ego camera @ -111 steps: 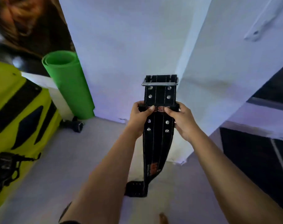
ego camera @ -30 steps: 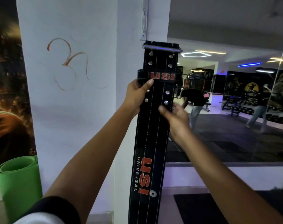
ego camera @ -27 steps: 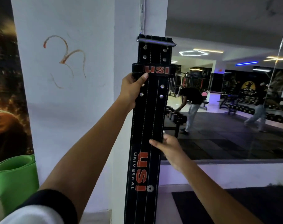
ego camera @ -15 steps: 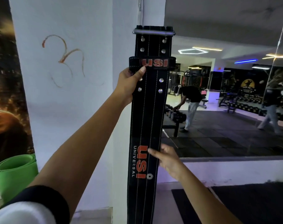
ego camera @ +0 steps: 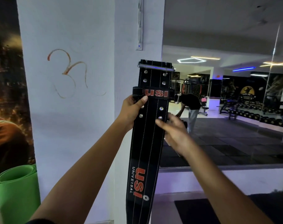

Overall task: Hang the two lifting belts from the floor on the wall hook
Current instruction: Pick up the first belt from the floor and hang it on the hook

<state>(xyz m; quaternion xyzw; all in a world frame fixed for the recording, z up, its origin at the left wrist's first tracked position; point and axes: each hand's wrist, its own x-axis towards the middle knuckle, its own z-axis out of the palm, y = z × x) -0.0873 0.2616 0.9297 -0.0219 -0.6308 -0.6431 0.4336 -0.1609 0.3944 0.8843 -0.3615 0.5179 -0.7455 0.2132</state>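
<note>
Holding the black USI lifting belt (ego camera: pixel 148 131) upright against the corner of the white pillar (ego camera: pixel 69 110), the person has it standing on its long axis, buckle end up, tail running down out of the bottom of the view. The left hand (ego camera: pixel 131 110) is clamped on the belt's left edge just under the keeper loop, thumb laid across the face. The right hand (ego camera: pixel 173 130) is on the right edge a little lower, fingers loosely curled, thumb pointing across the leather; it's blurred, so whether it actually grips or only steadies is hard to call.

Now the relation that matters: the steel buckle bar (ego camera: pixel 156 67) sits at the belt's top, and directly above it on the pillar runs a narrow white hook rail (ego camera: pixel 140 25), mounted vertically. The buckle is below the rail's lower end and apart from it, so by the look of it the belt has to travel straight up, with the bar kept level, to catch a peg. The left hand is the nearer to the buckle and looks set to do the lifting; the right would guide.

The pegs themselves are too small to make out. Only one belt is in view; the second isn't visible, so the task reads as less than half done.

Around them: a rolled green exercise mat (ego camera: pixel 16 189) leans at the near left below a dark mural, an orange mark is drawn on the pillar, and to the right a big wall mirror (ego camera: pixel 234 94) shows the gym floor, dumbbell racks and a figure bending over.
</note>
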